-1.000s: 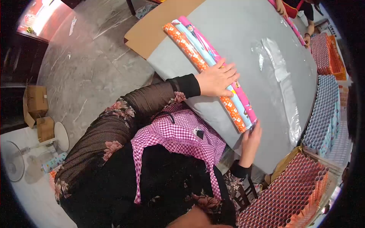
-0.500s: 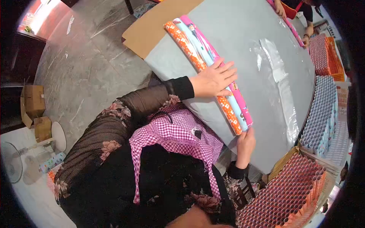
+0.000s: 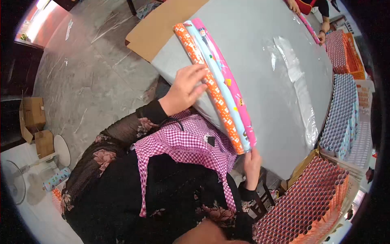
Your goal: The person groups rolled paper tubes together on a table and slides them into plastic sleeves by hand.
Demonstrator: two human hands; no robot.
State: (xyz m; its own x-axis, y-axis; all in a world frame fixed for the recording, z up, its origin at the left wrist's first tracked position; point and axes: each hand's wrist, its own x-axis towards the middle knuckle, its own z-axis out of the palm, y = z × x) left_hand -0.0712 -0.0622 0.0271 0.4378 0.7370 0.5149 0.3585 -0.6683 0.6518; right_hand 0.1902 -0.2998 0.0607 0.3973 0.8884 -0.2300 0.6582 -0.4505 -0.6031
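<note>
Three printed rolls of wrapping paper lie side by side, slanting across the grey tabletop (image 3: 276,122): an orange roll (image 3: 219,101) nearest me, a light blue roll (image 3: 221,83) in the middle and a pink roll (image 3: 227,79) beyond. My left hand (image 3: 185,90) is beside the orange roll, its fingers apart and the fingertips at the roll's near side. Low on the table, my right hand (image 3: 253,164) has its fingers closed at the lower ends of the blue and pink rolls; the exact grip is partly hidden.
Clear plastic sleeves (image 3: 298,85) lie on the table, and brown cardboard (image 3: 166,26) covers its far left corner. Crates of upright rolls (image 3: 308,195) stand along the right. At the upper right, another person's hands (image 3: 321,37) hold a pink roll (image 3: 309,29).
My left hand has lifted off the top of the rolls and moved left to the orange roll's side. The lower ends of the rolls have shifted left and toward me, with my right hand.
</note>
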